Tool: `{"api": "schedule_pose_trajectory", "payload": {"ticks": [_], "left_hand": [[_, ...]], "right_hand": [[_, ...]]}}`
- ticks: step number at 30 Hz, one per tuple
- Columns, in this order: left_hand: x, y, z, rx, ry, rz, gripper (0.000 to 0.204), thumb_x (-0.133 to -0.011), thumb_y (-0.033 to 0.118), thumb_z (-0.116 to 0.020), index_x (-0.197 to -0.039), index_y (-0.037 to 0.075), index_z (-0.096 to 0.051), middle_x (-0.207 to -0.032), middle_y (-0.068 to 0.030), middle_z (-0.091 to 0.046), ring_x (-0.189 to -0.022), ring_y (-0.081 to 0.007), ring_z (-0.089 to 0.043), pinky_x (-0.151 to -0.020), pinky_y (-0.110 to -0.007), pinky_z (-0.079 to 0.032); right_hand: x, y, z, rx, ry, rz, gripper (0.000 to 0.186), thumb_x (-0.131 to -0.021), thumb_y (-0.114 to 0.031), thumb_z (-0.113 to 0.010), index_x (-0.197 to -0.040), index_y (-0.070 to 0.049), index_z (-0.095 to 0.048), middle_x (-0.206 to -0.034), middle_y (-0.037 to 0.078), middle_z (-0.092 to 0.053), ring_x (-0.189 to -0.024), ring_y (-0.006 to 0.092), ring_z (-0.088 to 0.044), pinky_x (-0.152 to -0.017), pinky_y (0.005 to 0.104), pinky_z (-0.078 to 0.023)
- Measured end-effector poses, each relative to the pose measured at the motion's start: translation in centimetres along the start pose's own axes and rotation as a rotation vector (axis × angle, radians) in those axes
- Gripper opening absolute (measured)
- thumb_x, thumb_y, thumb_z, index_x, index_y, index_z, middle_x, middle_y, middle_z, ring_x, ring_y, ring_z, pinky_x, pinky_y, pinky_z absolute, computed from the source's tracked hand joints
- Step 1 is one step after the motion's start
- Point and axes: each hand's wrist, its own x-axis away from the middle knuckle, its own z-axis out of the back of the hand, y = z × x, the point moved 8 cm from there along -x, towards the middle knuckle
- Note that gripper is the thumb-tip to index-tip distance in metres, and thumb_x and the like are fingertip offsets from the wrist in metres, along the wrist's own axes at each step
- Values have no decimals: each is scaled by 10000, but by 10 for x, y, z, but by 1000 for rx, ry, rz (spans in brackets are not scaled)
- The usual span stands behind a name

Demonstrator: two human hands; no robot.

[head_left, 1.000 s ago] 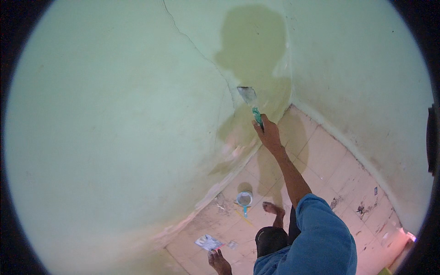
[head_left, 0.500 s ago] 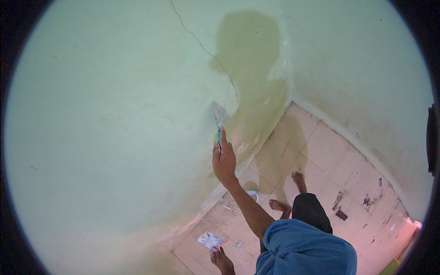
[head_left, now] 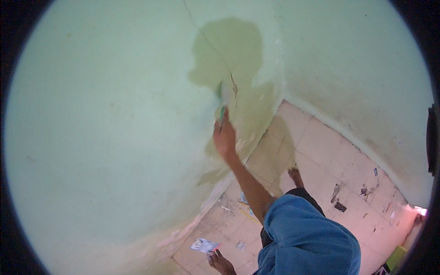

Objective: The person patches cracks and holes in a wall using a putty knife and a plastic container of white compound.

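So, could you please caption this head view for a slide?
Right hand holds a scraper near a cracked green wall; left hand, a flat sheet.

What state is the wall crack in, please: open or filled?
Open: the wall crack shows as a dark line that widens raggedly beside the putty knife.

In my right hand I grip a green-handled, flat-bladed scraper, its greyish blade blurred and pointing up, away from me. Low down, my left hand holds a flat whitish-grey sheet, dark-smudged and pink-edged.
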Motion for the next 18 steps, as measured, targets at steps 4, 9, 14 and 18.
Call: {"api": "schedule_pose_trajectory", "payload": {"ticks": [4,9,14,18], "left_hand": [[-8,15,-26,11,21,17,256,-937,134,-566,-1150,-3,-528,-1215,-101,-558,-1136,-214,-523,-1028,-436,-393],[-10,13,-12,109,68,14,284,-916,141,-611,-1149,4,-522,-1206,-104,-557,-1118,-212,-522,-1003,-438,-416],[-34,14,-21,65,-5,-32,257,-928,147,-593,-1139,14,-533,-1189,-98,-565,-1114,-198,-525,-1023,-449,-395],[-28,23,-21,40,-35,-22,262,-927,170,-596,-1122,1,-547,-1165,-97,-584,-1104,-204,-536,-1034,-453,-384]], "right_hand": [[-17,-4,8,74,163,128,658,-907,-161,-514,-1460,-1,-195,-879,293,-610,-788,425,-612,-693,494,-481],[27,7,-4,-60,8,18,633,-909,-148,-510,-1444,13,-213,-904,302,-613,-818,456,-604,-711,494,-485],[-28,32,-3,-126,-12,-149,619,-913,-144,-505,-1443,13,-226,-948,294,-621,-838,428,-628,-691,463,-507],[19,18,-3,-162,-25,-89,554,-922,-168,-446,-1416,33,-295,-1087,298,-595,-969,431,-599,-833,451,-474]]}}
